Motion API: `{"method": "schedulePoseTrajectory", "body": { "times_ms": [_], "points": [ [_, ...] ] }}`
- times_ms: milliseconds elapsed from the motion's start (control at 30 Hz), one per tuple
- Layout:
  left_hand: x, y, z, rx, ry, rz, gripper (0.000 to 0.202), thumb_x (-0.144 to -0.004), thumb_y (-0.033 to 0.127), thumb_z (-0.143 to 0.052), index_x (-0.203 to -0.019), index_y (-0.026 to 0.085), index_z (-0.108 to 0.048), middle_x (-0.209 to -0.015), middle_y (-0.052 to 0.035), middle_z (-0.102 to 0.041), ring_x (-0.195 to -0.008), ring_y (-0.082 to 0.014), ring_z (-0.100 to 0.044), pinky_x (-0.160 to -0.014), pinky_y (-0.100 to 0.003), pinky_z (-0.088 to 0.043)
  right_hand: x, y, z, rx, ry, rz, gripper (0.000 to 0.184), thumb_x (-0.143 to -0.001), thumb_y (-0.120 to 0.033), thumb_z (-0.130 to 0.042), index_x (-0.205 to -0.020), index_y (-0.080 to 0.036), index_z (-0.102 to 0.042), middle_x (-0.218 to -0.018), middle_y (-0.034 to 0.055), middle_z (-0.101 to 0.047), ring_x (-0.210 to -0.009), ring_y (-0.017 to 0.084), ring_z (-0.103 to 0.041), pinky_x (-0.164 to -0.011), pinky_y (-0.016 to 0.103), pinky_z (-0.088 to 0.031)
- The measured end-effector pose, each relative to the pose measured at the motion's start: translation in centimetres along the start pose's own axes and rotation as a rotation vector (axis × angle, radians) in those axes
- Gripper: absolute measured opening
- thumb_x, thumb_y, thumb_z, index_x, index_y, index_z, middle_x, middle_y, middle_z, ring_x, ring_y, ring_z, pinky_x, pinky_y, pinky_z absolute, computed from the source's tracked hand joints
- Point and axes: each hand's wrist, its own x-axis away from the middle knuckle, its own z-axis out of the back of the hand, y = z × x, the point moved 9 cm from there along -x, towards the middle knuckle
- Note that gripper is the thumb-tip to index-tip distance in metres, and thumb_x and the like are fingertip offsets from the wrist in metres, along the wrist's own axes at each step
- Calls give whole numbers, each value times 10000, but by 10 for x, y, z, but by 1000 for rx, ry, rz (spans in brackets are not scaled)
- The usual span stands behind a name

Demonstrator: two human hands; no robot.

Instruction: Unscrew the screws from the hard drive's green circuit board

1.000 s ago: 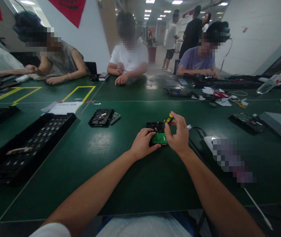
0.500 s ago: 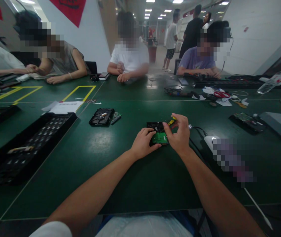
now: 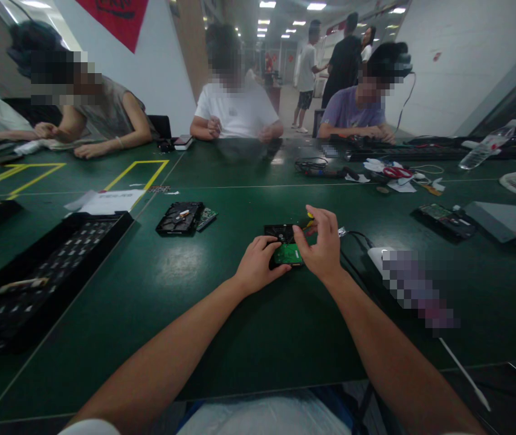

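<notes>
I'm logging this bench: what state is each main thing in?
Drive: lying flat, green board facing up
Yellow tool: tilted, partly hidden
Left hand: gripping the drive's left side
Right hand: pinching the yellow tool
Black tray: open-topped, items inside
White paper: lying flat

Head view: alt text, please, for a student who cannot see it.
A bare left hand grips a black rectangular device with a green circuit board on a dark green table, while the right hand holds a small yellow tool close by. A long black tray lies farther left.
</notes>
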Motion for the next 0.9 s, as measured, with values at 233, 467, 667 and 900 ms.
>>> {"method": "schedulePoseTrajectory", "body": {
  "times_ms": [233, 467, 667, 900],
  "points": [
    [-1, 0, 0, 8, 2, 8, 583, -862, 519, -775, -1337, 212, -631, -1356, -132, -609, -1315, -343, -543, -1123, -547, -483, 0, -1, -1, 12, -11, -2, 604, -971, -282, -617, -1543, -297, -426, -1316, 123, -544, -904, 207, -648, -755, 419, -662],
    [-1, -2, -1, -6, -2, 7, 605, -859, 530, -774, -1344, 200, -627, -1360, -131, -608, -1307, -338, -542, -1120, -539, -483, -1, -4, 0, -20, 3, 18, 598, -984, -232, -571, -1556, -280, -405, -1361, 135, -544, -1035, 231, -655, -852, 440, -660],
    [-1, 1, 1, 8, -4, 7, 583, -860, 517, -777, -1338, 217, -631, -1356, -129, -610, -1312, -339, -544, -1119, -545, -487, 0, -2, -1, -3, -3, 2, 580, -966, -295, -641, -1515, -299, -454, -1296, 119, -560, -1044, 250, -638, -781, 431, -671],
    [-2, 1, 0, -6, -7, -1, 593, -864, 528, -770, -1333, 194, -630, -1357, -136, -608, -1303, -338, -545, -1117, -537, -490, 3, 3, -7, -37, -50, 1, 665, -961, -248, -620, -1572, -304, -365, -1369, 133, -520, -933, 211, -651, -764, 424, -677]
  ]
}}
